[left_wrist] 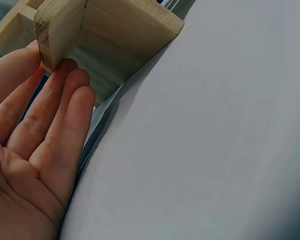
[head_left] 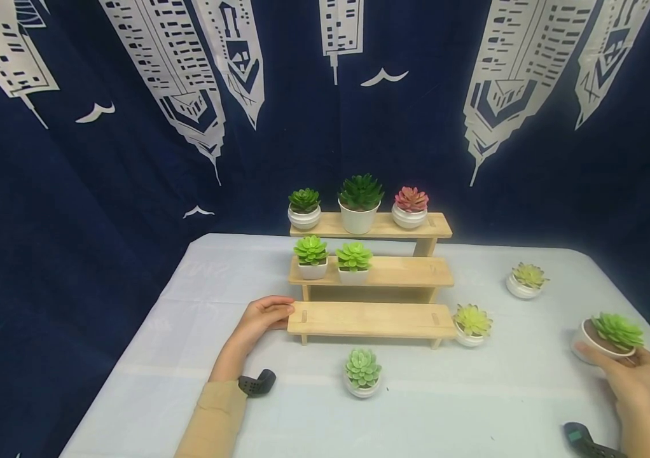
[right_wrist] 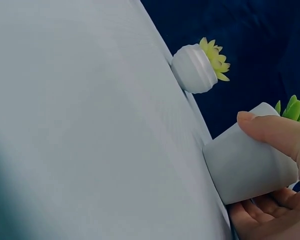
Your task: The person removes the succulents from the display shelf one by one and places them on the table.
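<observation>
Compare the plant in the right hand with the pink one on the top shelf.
The held plant has bright green leaves, the pink plant reddish-pink ones. The right hand grips the held plant; the pink plant stands on the top shelf. Both have white pots.

I note a navy cloth (head_left: 405,146) hanging behind the desk (head_left: 451,407), printed with pale towers (head_left: 531,51), their spires pointing downward, and small white bird-like shapes (head_left: 383,77) among them. I record the desk's surface as white, far corners rounded, faint creases running across it.
</observation>
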`<action>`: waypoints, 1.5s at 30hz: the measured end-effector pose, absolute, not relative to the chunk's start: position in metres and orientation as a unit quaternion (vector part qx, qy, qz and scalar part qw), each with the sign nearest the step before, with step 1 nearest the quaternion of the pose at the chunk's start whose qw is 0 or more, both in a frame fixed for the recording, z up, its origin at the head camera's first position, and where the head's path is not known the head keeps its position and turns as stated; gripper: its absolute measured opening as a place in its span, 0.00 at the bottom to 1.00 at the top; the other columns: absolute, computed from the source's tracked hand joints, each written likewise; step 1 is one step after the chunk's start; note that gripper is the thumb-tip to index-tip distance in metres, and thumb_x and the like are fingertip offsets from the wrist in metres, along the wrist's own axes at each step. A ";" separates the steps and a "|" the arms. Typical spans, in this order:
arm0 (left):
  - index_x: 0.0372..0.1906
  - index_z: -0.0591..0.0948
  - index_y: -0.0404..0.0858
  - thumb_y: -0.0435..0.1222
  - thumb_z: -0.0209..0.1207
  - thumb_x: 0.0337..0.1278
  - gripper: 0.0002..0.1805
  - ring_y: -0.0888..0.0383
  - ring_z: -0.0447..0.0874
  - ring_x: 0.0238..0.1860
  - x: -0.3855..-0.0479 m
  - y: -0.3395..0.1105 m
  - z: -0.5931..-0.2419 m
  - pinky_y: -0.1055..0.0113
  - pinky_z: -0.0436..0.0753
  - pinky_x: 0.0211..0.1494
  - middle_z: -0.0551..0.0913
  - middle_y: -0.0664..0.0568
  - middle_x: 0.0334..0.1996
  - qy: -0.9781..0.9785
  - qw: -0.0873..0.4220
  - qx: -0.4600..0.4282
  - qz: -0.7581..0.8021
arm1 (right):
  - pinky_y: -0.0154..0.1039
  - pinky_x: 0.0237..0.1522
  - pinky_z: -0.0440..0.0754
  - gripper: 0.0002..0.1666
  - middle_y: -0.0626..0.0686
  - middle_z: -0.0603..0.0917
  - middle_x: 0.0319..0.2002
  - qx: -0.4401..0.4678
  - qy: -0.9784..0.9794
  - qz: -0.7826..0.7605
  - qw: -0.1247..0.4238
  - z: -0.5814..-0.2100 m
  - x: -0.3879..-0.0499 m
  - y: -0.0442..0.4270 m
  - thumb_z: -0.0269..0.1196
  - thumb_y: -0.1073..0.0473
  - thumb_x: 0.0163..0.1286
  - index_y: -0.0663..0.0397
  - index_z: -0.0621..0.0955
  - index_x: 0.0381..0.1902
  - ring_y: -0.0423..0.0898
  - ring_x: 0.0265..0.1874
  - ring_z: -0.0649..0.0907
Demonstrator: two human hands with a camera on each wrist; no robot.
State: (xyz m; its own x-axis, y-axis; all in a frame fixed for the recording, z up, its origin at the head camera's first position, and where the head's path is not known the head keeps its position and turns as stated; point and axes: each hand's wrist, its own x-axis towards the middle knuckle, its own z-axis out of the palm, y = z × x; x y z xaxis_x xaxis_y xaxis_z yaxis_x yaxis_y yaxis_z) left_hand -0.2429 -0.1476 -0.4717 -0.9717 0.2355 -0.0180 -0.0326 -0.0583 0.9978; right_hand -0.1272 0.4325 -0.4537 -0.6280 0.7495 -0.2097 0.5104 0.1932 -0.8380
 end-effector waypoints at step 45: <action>0.51 0.77 0.25 0.31 0.63 0.55 0.20 0.54 0.84 0.37 -0.242 -0.147 -0.470 0.59 0.84 0.44 0.84 0.44 0.40 0.683 0.091 0.072 0.721 | 0.32 0.69 0.48 0.51 0.41 0.49 0.73 -0.383 -0.692 0.558 0.251 -0.371 -0.125 0.388 0.66 0.60 0.60 0.35 0.49 0.73 0.36 0.70 0.50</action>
State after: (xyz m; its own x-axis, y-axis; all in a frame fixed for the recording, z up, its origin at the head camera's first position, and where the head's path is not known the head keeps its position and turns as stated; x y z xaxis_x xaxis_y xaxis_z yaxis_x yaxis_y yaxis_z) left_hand -0.2416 -0.1472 -0.4704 -0.9730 0.2296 -0.0217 -0.0343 -0.0510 0.9981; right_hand -0.1254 0.3882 -0.3709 -0.5801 0.8106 -0.0801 0.2510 0.0844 -0.9643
